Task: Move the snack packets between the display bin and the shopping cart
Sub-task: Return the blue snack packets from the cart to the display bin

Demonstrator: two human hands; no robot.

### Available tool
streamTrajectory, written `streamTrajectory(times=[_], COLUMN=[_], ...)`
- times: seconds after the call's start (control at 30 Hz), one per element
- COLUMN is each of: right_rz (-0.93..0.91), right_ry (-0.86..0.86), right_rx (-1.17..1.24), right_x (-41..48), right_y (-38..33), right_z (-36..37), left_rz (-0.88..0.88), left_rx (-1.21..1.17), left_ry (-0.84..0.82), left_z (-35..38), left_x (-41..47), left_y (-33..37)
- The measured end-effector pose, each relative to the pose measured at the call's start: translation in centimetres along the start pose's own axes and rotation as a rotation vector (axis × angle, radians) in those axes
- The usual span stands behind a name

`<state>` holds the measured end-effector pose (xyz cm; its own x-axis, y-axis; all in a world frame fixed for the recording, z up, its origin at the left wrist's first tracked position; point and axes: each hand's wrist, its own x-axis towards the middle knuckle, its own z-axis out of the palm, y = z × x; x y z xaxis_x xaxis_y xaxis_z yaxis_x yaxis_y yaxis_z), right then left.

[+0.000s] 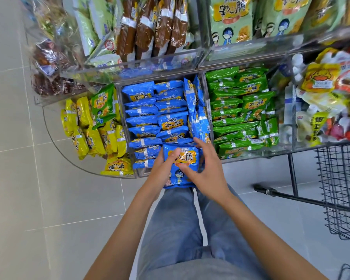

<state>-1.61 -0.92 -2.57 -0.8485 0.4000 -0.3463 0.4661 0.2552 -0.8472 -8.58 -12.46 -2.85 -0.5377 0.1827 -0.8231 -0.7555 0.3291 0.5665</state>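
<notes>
Head view, hands point(160, 171) point(208, 170) gripping glossy blue packet point(190, 154), perhaps stacked

Pale grey floor tiles point(18, 188) with thin light joints spread left and near; a clear acrylic shelf point(251, 44) spans the far side.

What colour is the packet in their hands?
Blue snack packet with an orange label, in the head view.

Bare forearms, no sleeves visible; faded light-blue denim jeans point(176, 229); grey top hem.
</notes>
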Motion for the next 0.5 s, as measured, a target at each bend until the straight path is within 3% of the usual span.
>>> streamTrajectory(times=[0.17,0.3,0.4,0.5], right_rz=[0.116,0.263,0.35,0.344], right_ry=[-0.036,0.044,-0.002,-0.041], right_rx=[-0.003,0.197,0.352,0.332], right_x=[1.3,1.1,0.7,0.4], right_y=[-0.3,0.0,0.3,0.8], right_z=[-1.1,-1.3,-1.5,-1.8], left_rz=[0.043,0.019,-0.027,0.029], left_rx=[0.045,-0.019,-0.047,-0.024], left_ry=[0.056,0.095,0.075,0.11], left_z=[0.3,0.2,0.3,-0.2], left_x=[0.4,0.9,1.0,1.3], left_y=[0.2,-0.2,-0.6,-0.8])
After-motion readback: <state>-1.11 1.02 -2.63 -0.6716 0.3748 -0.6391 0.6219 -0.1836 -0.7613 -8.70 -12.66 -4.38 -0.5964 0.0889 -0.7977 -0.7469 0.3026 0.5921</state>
